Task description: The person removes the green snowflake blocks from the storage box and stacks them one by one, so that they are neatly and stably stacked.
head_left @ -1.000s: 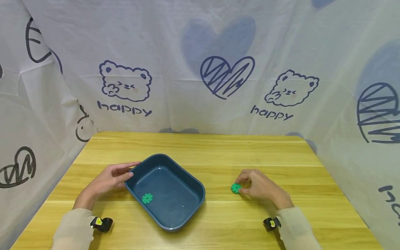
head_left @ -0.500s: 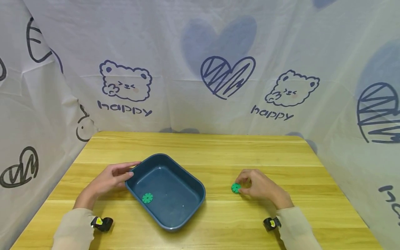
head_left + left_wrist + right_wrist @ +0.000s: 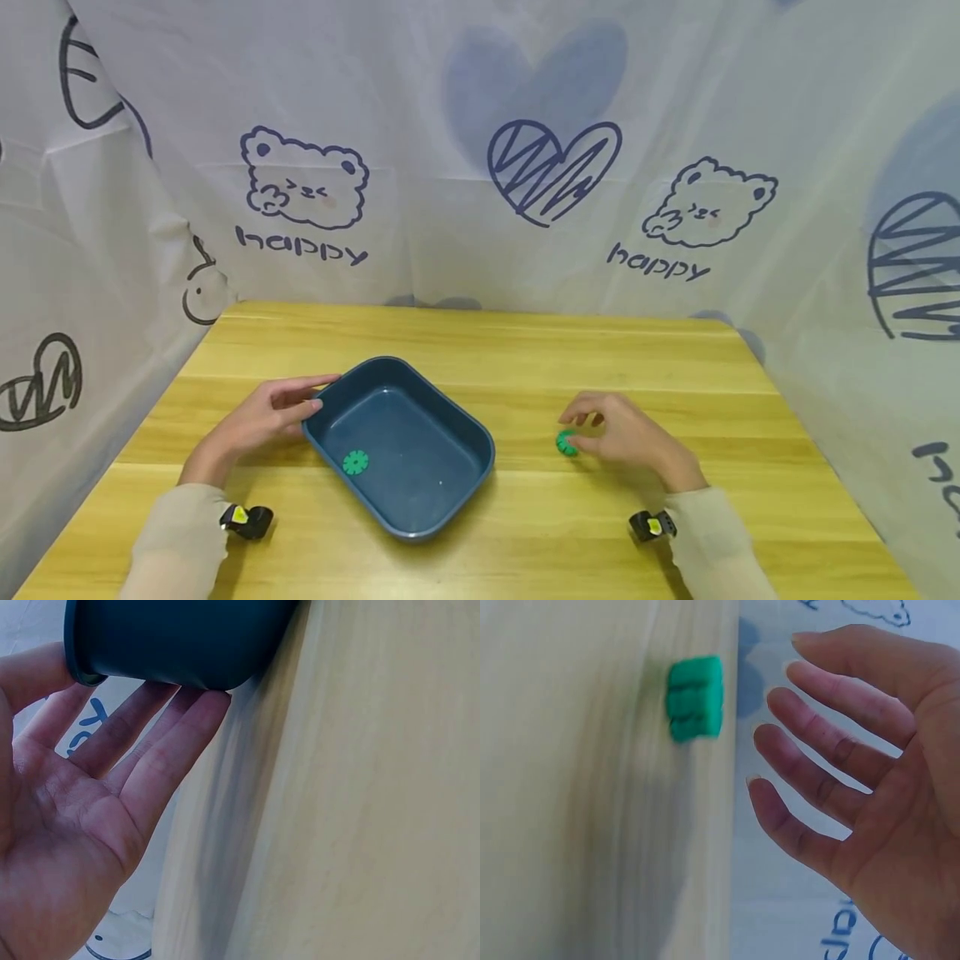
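Note:
A dark blue rectangular basin (image 3: 408, 467) stands on the table, turned at an angle. At its left corner my left hand (image 3: 258, 421) holds it, thumb over the rim and fingers against the outside wall. In the left wrist view the fingertips touch the basin's wall (image 3: 172, 645). A flat green notched disc (image 3: 356, 462) lies inside the basin. To the right, another green notched piece (image 3: 696, 699) rests on the table, looking thick from the side. My right hand (image 3: 618, 429) is just beside it, with fingers spread apart and off the piece in the right wrist view.
The wooden table (image 3: 525, 542) ends at a hanging white cloth (image 3: 435, 242) with printed bears and hearts. Cloth also hangs at the left and right sides. Both wrists wear small black cameras.
My right fingers have let go of the green piece and lifted away from it. My left hand and the basin stay put. The head view has tilted slightly.

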### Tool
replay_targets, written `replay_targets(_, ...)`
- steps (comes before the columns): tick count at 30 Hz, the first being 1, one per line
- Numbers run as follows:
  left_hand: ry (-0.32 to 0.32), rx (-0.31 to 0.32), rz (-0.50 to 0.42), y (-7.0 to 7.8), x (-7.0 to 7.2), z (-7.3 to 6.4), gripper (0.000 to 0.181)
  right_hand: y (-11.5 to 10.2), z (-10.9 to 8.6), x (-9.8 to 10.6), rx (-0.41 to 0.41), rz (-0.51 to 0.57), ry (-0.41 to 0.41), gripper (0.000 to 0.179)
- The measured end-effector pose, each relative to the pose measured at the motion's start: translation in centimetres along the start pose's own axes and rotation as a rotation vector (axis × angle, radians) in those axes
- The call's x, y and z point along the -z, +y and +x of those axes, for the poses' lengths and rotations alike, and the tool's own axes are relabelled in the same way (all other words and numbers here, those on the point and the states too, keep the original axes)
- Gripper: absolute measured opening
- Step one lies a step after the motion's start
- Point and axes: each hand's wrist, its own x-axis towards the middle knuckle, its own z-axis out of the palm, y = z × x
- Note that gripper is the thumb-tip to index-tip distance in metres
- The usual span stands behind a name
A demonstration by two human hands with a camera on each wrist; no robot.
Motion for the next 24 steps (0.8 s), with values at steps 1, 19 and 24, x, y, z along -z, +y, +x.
replay_targets(1, 0.000, -0.004, 0.006, 0.1, 0.0, 0.0, 0.051, -0.4, 0.2, 0.1, 0.009, -0.003, -0.002, 0.021)
replay_targets(19, 0.027, 0.006, 0.068, 0.5, 0.0, 0.0, 0.051, -7.6, 5.0, -0.5, 0.249, 0.071, -0.066, 0.017)
replay_targets(24, 0.025, -0.005, 0.073, 0.3, 0.0, -0.1, 0.050, -9.1, 6.5, -1.2, 0.251, 0.108, -0.100, 0.020)
